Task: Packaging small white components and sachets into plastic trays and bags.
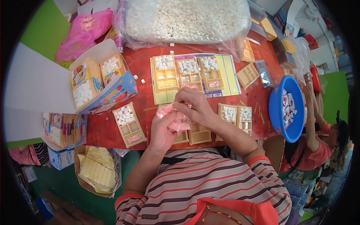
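Note:
My left hand (160,132) is closed round a bunch of small pink packets (179,125) above the front of the table. The fingertips of my right hand (193,104) pinch at the top of that bunch; which packet they grip is partly hidden. Beneath my hands lie beige compartment trays (199,135), partly covered by my arms. Beyond them, three beige trays with white cubes (187,66) rest on a yellow printed sheet (233,79). The right one of these has a pink packet (214,84) in a lower compartment. To the left sits another filled tray (129,125), also with a pink packet.
A large plastic-lined heap of white cubes (187,18) stands at the back. On the left is an open box of filled trays (108,93); on the right, a blue basin (275,112) of small packets. A co-worker's arms (312,112) reach in beyond it. Two more filled trays (236,114) lie right.

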Action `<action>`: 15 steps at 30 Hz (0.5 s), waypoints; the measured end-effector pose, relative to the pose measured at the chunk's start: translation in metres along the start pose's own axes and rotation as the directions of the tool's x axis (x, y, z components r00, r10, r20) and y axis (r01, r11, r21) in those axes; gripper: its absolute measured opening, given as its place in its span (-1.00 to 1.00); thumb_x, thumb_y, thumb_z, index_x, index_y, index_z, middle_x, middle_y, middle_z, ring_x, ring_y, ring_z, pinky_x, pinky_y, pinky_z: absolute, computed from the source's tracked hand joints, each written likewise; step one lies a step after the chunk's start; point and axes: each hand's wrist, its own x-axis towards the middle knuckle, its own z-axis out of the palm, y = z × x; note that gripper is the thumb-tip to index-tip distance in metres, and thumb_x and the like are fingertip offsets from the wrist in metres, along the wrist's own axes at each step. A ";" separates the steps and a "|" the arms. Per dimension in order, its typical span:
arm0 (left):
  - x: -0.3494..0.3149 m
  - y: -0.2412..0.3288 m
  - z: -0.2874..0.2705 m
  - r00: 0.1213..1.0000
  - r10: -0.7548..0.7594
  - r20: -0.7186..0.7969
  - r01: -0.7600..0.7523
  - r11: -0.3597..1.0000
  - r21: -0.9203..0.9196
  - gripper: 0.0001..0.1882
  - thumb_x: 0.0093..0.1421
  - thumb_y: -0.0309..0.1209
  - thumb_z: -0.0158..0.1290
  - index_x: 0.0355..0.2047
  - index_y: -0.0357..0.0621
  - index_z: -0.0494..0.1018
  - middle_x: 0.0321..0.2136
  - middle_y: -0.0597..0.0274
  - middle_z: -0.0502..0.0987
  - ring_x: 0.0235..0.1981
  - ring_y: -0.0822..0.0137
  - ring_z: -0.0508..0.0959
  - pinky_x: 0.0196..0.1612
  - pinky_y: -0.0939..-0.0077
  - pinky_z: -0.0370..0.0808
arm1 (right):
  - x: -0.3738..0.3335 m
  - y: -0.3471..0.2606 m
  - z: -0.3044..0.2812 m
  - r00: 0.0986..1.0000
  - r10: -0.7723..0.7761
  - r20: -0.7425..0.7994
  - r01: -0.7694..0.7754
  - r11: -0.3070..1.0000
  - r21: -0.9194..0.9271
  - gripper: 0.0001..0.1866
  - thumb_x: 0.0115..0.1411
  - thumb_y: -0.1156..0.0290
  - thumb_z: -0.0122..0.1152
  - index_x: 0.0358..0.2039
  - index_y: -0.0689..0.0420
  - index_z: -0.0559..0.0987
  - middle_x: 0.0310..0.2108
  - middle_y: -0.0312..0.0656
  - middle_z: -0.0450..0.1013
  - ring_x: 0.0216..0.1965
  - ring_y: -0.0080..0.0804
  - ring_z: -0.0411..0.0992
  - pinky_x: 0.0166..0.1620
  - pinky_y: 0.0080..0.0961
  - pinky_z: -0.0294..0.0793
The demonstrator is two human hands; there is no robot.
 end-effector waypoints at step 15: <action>-0.017 0.011 -0.002 0.981 0.037 -0.189 -0.035 0.999 0.013 -0.73 0.30 -0.36 -0.04 -0.10 -0.27 0.45 -0.28 0.11 0.60 -0.45 0.49 0.56 -0.59 0.67 0.33 | 0.049 0.031 0.014 0.993 0.006 -0.114 -0.055 0.901 -0.430 -0.84 0.15 0.34 0.25 -0.33 0.16 0.59 -0.36 -0.17 0.44 -0.27 -0.27 0.43 -0.12 -0.34 0.29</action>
